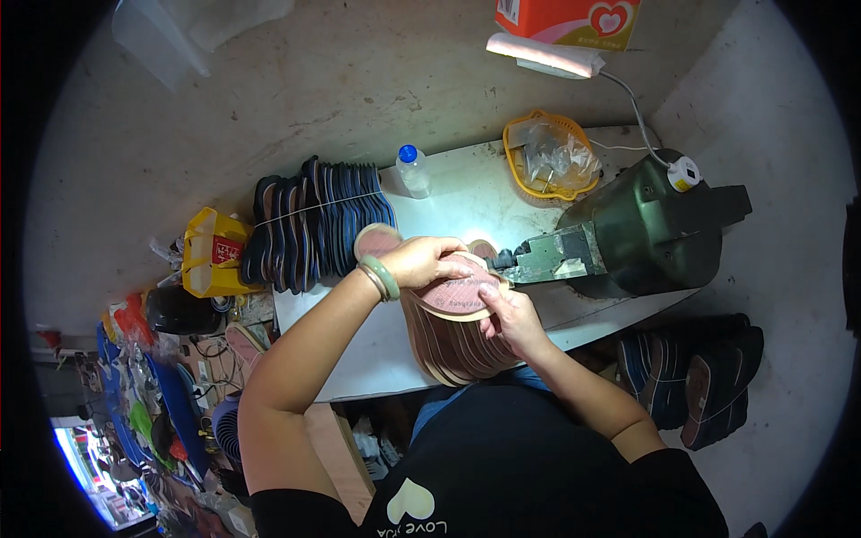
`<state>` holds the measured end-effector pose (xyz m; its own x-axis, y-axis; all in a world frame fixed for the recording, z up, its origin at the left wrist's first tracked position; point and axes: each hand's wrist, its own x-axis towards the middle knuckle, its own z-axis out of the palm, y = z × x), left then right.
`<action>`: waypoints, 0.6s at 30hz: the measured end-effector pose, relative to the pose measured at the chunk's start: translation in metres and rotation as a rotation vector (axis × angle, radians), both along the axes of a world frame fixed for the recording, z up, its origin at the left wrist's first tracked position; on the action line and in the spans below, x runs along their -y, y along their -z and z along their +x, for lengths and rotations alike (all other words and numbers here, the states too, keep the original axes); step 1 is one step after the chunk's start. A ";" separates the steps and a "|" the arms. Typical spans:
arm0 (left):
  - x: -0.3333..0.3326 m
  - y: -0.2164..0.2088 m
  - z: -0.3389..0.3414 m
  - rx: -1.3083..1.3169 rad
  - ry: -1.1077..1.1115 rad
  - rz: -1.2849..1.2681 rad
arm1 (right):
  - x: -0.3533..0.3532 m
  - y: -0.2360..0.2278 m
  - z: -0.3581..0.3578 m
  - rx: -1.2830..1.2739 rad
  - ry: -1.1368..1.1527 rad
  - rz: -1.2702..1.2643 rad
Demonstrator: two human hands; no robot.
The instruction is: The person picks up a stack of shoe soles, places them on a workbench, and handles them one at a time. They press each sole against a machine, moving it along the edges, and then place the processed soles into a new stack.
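Both my hands hold a pinkish-brown insole (447, 299) with a pale rim, close to a machine's narrow working head (507, 260). My left hand (426, 263) lies over it from the left, fingers curled on its upper face. My right hand (509, 318) pinches its right edge between thumb and fingers. A rounded pink sole end (377, 240) shows beyond my left hand; whether it belongs to the same insole is hidden. Below my hands, a row of similar insoles (451, 351) leans together at the table's near edge.
The dark green sewing machine (646, 233) stands on the right of the white table (345, 366). Tied dark soles (314, 220), a blue-capped bottle (414, 170) and a yellow basket (543, 179) line the back. A lit lamp (545, 54) hangs above. More bundled soles (717, 386) lie lower right.
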<state>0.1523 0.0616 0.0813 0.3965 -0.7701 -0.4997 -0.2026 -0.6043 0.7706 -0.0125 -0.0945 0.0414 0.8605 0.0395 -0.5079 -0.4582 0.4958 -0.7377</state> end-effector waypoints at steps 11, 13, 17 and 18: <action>-0.007 0.007 -0.048 0.154 -0.526 -0.013 | 0.007 0.004 0.020 -0.007 0.074 -0.136; -0.010 0.016 -0.054 0.152 -0.559 -0.030 | 0.005 0.004 0.023 -0.021 0.070 -0.136; -0.007 0.025 -0.065 0.207 -0.654 -0.081 | 0.007 0.010 0.023 0.077 0.077 -0.233; -0.005 0.028 -0.067 0.237 -0.696 -0.134 | 0.006 0.009 0.025 0.110 0.086 -0.264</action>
